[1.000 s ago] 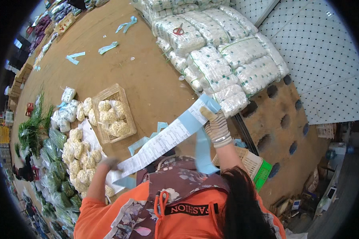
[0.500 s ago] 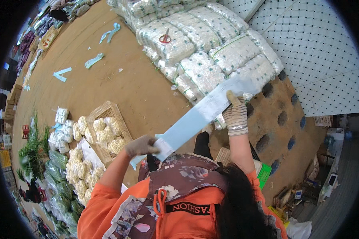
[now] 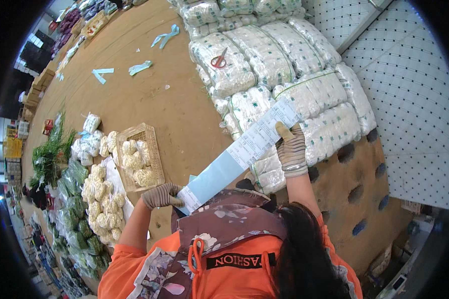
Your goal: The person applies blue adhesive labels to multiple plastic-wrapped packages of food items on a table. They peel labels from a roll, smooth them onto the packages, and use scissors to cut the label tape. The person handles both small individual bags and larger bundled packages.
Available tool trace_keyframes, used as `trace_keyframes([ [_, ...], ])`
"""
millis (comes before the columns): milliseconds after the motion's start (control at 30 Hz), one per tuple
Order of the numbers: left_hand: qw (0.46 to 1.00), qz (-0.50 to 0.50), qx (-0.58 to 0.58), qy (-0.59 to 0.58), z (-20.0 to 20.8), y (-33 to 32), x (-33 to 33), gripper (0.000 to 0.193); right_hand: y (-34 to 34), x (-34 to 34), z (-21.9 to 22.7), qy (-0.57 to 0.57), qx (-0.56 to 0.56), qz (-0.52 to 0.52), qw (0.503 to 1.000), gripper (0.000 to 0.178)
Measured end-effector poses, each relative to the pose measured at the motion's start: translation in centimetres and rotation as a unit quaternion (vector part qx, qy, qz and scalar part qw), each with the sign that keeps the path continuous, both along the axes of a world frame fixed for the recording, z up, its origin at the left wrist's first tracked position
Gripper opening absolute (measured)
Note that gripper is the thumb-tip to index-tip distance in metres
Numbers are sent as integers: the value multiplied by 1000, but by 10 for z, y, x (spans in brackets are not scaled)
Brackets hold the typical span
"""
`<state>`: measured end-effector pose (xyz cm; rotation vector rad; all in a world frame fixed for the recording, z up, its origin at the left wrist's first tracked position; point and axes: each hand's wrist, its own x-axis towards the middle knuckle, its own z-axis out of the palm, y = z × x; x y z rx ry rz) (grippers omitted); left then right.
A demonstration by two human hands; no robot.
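A long strip of labels (image 3: 220,173) stretches slantwise before me, its light-blue backing bare in the middle and white printed labels at both ends. My left hand (image 3: 160,196), in a striped knit glove, pinches the lower left end. The other end is gripped by my right hand (image 3: 292,153), gloved alike, with the thumb on top of the labels. Beneath and beyond the right hand lies a stack of clear-wrapped white bundles (image 3: 334,124) with green marks and green ties. Red-handled scissors (image 3: 219,60) rest on top of the stack.
At left, a wicker-coloured basket (image 3: 160,172) holds bagged pale produce, beside a heap of similar bags (image 3: 102,209) and wrapped green vegetables (image 3: 77,219). Blue scraps of backing (image 3: 140,68) lie on the brown floor (image 3: 179,114). A dotted white panel (image 3: 409,99) stands right of the stack.
The surroundings have shifted mostly rightward in view. The strip, blurred before, is now sharp and held taut between both hands. My left hand has moved a little leftward and down.
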<state>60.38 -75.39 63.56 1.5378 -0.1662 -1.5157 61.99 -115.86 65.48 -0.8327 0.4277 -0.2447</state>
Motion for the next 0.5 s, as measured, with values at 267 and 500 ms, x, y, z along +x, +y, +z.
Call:
trace_keyframes([
  [267, 990, 54, 53, -119, -3, -63, 3, 55, -37, 20, -19, 11, -54, 50, 997, 28],
  [500, 933, 242, -129, -233, 5, -215, 103, 46, 2, 40, -24, 2, -109, 171, 979, 44],
])
